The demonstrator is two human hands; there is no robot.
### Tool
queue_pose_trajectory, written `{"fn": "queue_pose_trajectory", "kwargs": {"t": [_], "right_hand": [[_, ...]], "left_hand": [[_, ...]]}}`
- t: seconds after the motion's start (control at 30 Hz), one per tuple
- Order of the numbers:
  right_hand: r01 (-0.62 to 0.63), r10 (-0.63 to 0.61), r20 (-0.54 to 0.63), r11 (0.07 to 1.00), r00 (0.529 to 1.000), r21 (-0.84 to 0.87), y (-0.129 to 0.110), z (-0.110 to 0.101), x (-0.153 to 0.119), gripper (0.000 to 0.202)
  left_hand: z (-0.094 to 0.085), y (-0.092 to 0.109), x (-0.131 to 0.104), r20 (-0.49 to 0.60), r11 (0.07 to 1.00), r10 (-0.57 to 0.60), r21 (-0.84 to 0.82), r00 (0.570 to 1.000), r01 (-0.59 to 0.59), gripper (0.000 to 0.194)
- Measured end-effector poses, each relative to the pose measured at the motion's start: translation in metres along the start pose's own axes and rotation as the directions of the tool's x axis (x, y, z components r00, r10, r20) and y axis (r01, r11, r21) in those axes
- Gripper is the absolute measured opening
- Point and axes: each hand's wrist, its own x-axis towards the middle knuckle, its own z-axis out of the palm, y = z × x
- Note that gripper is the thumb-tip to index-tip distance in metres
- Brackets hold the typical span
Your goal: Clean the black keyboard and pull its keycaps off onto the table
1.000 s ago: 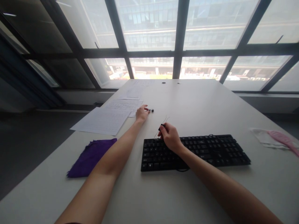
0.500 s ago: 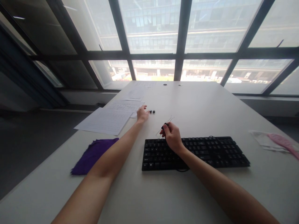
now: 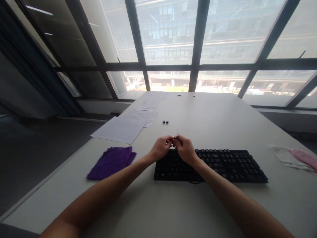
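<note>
My right hand [image 3: 185, 148] is closed on a small black piece with thin wires [image 3: 177, 133] sticking up past the fingertips. My left hand [image 3: 162, 146] meets it from the left, its fingers pinched together at the same piece; whatever else they hold is too small to make out. Both hands are over the upper left edge of a black keyboard [image 3: 223, 165]. Beyond them, two small black keycap-like pieces [image 3: 165, 122] lie side by side on the white table [image 3: 210, 115].
A folded purple cloth [image 3: 110, 163] lies left of the keyboard, with written paper sheets [image 3: 120, 129] behind it. At the right edge are a white cloth [image 3: 282, 155] and a pink item [image 3: 303, 157]. Windows stand behind the table.
My left hand has come back from beside the two small black pieces to meet my right hand, its fingers now closed. The view has shifted slightly.
</note>
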Motion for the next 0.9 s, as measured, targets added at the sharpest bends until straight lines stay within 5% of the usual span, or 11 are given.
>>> {"fn": "queue_pose_trajectory", "kwargs": {"t": [0.23, 0.57, 0.9], "right_hand": [[-0.006, 0.008, 0.049, 0.999, 0.999, -0.038, 0.0, -0.002, 0.0, 0.021], [-0.006, 0.014, 0.089, 0.996, 0.996, -0.087, 0.0, -0.001, 0.002, 0.024], [0.3, -0.236, 0.237, 0.909, 0.942, -0.288, -0.01, -0.002, -0.015, 0.02]], "left_hand": [[0.003, -0.009, -0.026, -0.056, 0.999, 0.041, 0.008, 0.998, -0.041, 0.027], [0.007, -0.014, -0.026, -0.074, 0.999, -0.001, -0.037, 0.997, -0.002, 0.025], [-0.001, -0.005, -0.032, 0.002, 0.983, 0.167, 0.076, 0.986, -0.167, 0.014]]}}
